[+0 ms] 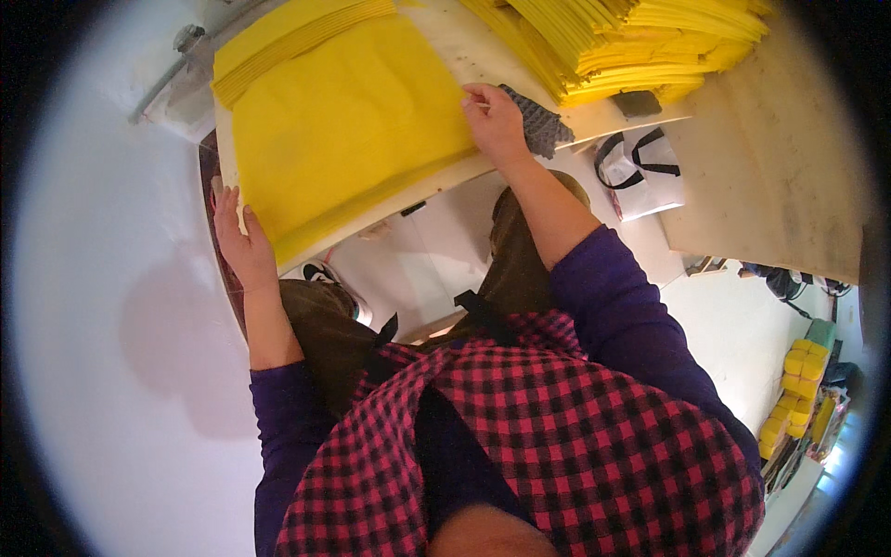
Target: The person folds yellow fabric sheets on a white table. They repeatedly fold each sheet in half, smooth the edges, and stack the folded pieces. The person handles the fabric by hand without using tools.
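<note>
At about nine o'clock in the view, the left hand (pixel 243 243) lay against the near-left corner of the yellow sheet (pixel 348 130), fingers stretched out and loose rather than clenched, its palm against the sheet's edge where this met the rim of the pale worktop (pixel 436 42). The sheet, a broad square of yellow material, spread across the worktop from the left hand up toward twelve o'clock, lying flat on a few more like it. Beyond its far-left edge a thin stack of yellow sheets (pixel 297 37) lay at eleven o'clock. At the sheet's right edge, near twelve o'clock, the right hand (pixel 495 121) pressed down with fingers bent, fingertips on the sheet's border; whether it pinched the edge could not be told. Just right of that hand lay a dark grey textured pad (pixel 540 123). Farther right, at one o'clock, rose a tall pile of yellow sheets (pixel 640 42), and below it a white bag with black handles (pixel 640 172).
</note>
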`<state>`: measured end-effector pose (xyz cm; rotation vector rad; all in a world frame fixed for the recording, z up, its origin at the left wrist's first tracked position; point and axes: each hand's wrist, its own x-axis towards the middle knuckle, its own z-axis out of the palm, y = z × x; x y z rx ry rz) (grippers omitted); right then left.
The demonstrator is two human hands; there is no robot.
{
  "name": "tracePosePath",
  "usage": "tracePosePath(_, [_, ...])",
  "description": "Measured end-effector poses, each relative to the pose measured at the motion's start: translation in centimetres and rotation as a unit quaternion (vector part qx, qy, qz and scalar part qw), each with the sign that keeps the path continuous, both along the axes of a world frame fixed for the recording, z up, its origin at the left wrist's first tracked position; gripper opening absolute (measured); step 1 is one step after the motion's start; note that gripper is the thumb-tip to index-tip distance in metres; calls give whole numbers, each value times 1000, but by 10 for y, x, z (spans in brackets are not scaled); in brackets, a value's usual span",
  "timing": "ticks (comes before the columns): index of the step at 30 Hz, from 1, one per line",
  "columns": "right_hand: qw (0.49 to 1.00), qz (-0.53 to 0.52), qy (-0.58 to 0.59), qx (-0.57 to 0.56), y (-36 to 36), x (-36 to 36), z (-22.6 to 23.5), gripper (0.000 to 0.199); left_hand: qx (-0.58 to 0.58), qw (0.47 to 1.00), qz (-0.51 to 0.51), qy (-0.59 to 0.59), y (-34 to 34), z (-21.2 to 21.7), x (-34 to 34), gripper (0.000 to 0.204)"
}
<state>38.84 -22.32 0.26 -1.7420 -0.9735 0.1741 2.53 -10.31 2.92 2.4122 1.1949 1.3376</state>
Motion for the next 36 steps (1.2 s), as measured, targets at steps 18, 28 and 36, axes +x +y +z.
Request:
tracePosePath(18, [1000, 0, 13, 9, 2, 9, -3, 30, -57, 946, -203, 247, 41, 27, 127, 44])
tracePosePath(28, [1000, 6, 17, 20, -1, 8, 3, 30, -33, 941, -171, 288, 46, -22, 129, 50])
tracePosePath(36, [999, 5, 32, 14, -2, 10, 4, 30, -20, 946, -166, 279, 41, -20, 131, 51])
